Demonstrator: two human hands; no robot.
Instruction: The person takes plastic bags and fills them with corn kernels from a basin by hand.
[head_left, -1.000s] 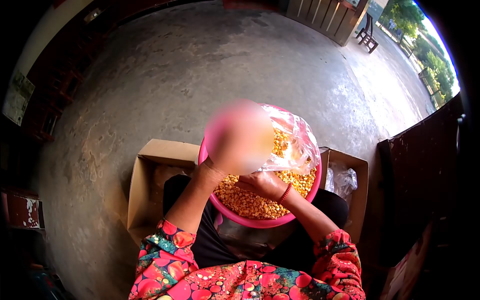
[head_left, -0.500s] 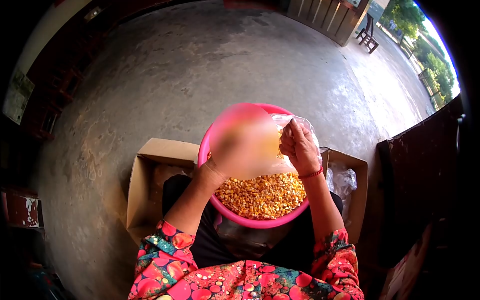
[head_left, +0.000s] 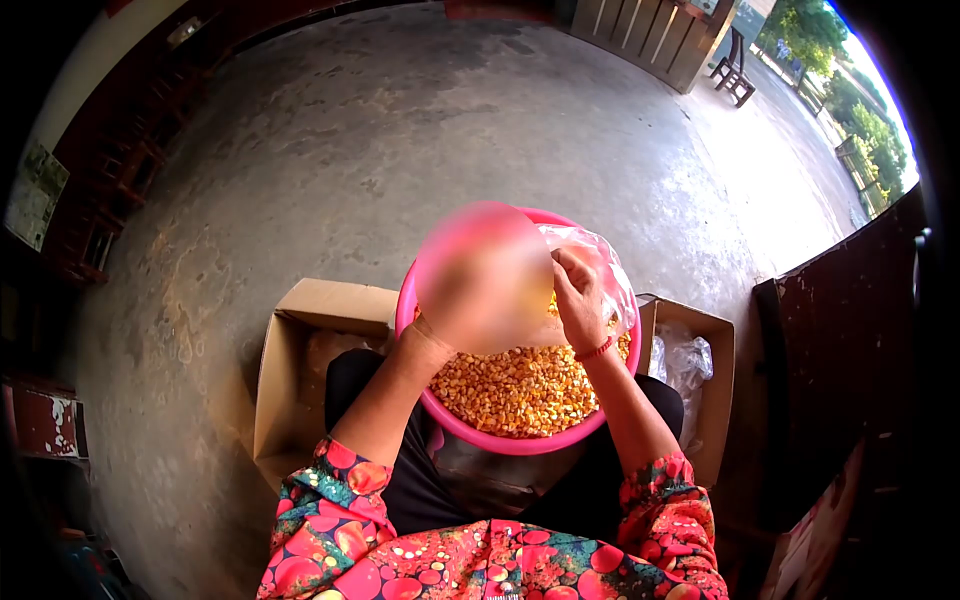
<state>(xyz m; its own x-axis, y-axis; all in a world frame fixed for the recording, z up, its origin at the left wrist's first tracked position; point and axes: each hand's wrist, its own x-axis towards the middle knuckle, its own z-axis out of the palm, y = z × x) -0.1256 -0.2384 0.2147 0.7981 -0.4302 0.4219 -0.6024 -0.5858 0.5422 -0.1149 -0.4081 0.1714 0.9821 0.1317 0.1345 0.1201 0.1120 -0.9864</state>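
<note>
A pink basin [head_left: 515, 446] full of dried corn kernels [head_left: 518, 400] sits between my knees. Over its right side my right hand [head_left: 580, 298], with a red bead bracelet at the wrist, pinches the edge of a clear plastic bag [head_left: 606, 262]. The bag spreads behind that hand inside the basin. Above the left part of the corn is my left hand [head_left: 462, 305]; a round blurred patch covers its fingers and whatever is in them.
An open cardboard box [head_left: 290, 370] stands left of the basin. Another cardboard box [head_left: 712, 400] on the right holds crumpled clear plastic bags [head_left: 688, 362]. Concrete floor [head_left: 300, 160] lies ahead, with a wooden chair [head_left: 735, 72] by the doorway.
My right hand has moved a little left, closer to my left hand, drawing the bag's edge with it. More of the bag shows to its right. My left hand stays nearly in place.
</note>
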